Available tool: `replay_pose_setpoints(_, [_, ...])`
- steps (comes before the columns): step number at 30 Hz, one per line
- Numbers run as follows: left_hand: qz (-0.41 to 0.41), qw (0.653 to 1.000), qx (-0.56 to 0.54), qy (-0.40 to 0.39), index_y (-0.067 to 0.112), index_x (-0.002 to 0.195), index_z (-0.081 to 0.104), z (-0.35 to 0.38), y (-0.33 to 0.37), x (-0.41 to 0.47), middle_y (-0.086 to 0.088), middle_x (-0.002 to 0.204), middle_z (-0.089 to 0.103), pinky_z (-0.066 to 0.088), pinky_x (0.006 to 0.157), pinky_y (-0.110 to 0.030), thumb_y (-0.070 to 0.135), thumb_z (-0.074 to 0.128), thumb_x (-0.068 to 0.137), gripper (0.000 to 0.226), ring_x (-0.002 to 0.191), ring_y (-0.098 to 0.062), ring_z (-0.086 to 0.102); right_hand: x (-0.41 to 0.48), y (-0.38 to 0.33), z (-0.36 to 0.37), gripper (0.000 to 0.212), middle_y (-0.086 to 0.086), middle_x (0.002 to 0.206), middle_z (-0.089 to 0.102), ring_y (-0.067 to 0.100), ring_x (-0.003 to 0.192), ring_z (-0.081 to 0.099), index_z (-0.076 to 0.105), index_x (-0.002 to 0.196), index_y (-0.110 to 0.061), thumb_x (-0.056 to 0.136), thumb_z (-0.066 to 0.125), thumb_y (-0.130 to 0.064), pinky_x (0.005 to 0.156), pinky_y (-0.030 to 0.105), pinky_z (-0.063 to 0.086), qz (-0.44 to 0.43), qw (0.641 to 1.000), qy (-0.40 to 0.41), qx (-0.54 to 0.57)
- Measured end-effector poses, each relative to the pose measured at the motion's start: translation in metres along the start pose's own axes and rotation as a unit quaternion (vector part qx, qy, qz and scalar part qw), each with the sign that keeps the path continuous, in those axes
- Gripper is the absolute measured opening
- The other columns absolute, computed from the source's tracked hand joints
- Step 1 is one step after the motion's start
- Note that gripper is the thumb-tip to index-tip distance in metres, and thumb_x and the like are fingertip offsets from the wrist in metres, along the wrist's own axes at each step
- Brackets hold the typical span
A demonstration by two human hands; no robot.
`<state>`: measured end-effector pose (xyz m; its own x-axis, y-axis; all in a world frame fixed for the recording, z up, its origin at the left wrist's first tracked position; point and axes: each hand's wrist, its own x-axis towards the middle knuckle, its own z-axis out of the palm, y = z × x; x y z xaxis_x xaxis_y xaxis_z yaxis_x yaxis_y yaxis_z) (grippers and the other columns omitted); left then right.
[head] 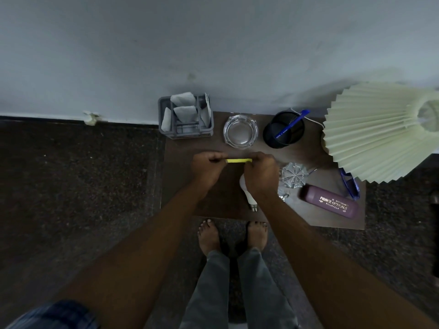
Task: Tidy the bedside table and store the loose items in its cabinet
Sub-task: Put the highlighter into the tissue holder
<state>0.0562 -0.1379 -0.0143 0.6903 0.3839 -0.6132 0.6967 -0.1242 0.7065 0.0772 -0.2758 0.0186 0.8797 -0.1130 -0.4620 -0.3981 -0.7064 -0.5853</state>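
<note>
Over the middle of the dark wooden bedside table [190, 205], both my hands hold a yellow marker [238, 160] level. My left hand [207, 167] grips its left end, and my right hand [260, 173] grips its right end. A white light bulb [247, 195] lies on the table under my right wrist, partly hidden. A purple spectacle case [330, 204] lies at the front right, with blue glasses [350, 186] beside it. Next to my right hand sit a cut-glass piece [294, 176] and small metal bits [283, 195].
Along the wall stand a grey caddy with paper packets [185, 116], a clear glass ashtray [240, 131] and a black mesh cup holding a blue pen [283, 129]. A pleated cream lampshade [380, 134] overhangs the right side. My bare feet [232, 236] stand at the front edge.
</note>
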Motion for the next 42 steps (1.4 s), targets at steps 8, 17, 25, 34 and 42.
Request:
replay_pose_setpoints(8, [-0.075, 0.968, -0.231, -0.07, 0.009, 0.093, 0.078, -0.053, -0.002, -0.013, -0.008, 0.092, 0.078, 0.061, 0.083, -0.024, -0.002, 0.071, 0.088, 0.014, 0.091, -0.021, 0.074, -0.004, -0.008, -0.004, 0.012, -0.002, 0.096, 0.063, 0.009, 0.08, 0.06, 0.073, 0.102, -0.02, 0.09, 0.07, -0.021, 0.073, 0.025, 0.049, -0.134, 0.987, -0.062, 0.058])
replay_pose_setpoints(17, [-0.055, 0.947, -0.315, -0.002, 0.0, 0.114, 0.071, -0.089, 0.016, -0.03, -0.018, 0.108, 0.073, 0.059, 0.089, -0.027, -0.002, 0.066, 0.091, 0.023, 0.098, -0.024, 0.071, -0.005, -0.078, -0.003, 0.012, -0.013, 0.08, 0.068, -0.001, 0.068, 0.062, 0.072, 0.1, -0.018, 0.089, 0.073, -0.021, 0.064, 0.018, 0.051, -0.222, 0.967, -0.065, 0.107])
replay_pose_setpoints(25, [-0.061, 0.93, -0.361, 0.024, 0.001, 0.13, 0.061, -0.097, 0.031, -0.024, -0.016, 0.119, 0.069, 0.057, 0.091, -0.034, 0.004, 0.061, 0.097, 0.034, 0.102, -0.026, 0.069, 0.011, -0.131, 0.015, 0.012, -0.009, 0.09, 0.073, 0.014, 0.08, 0.068, 0.072, 0.095, -0.025, 0.086, 0.068, -0.03, 0.065, 0.027, 0.051, -0.281, 0.958, 0.046, -0.04])
replay_pose_setpoints(34, [-0.112, 0.947, -0.302, 0.021, 0.016, 0.101, 0.072, -0.095, -0.004, -0.029, -0.009, 0.098, 0.074, 0.055, 0.067, -0.026, 0.007, 0.064, 0.092, 0.015, 0.08, -0.017, 0.069, 0.028, -0.137, 0.056, 0.02, 0.014, 0.095, 0.073, 0.039, 0.086, 0.069, 0.069, 0.103, -0.018, 0.092, 0.057, -0.029, 0.069, 0.042, 0.055, -0.335, 0.905, 0.018, -0.263])
replay_pose_setpoints(42, [-0.163, 0.953, -0.254, 0.021, 0.023, 0.091, 0.074, -0.092, -0.03, -0.032, 0.002, 0.087, 0.075, 0.051, 0.057, -0.023, 0.013, 0.063, 0.092, 0.015, 0.067, -0.01, 0.068, 0.035, -0.141, 0.07, 0.021, 0.019, 0.095, 0.071, 0.042, 0.086, 0.07, 0.073, 0.104, -0.013, 0.091, 0.057, -0.018, 0.071, 0.041, 0.055, -0.325, 0.883, -0.003, -0.34])
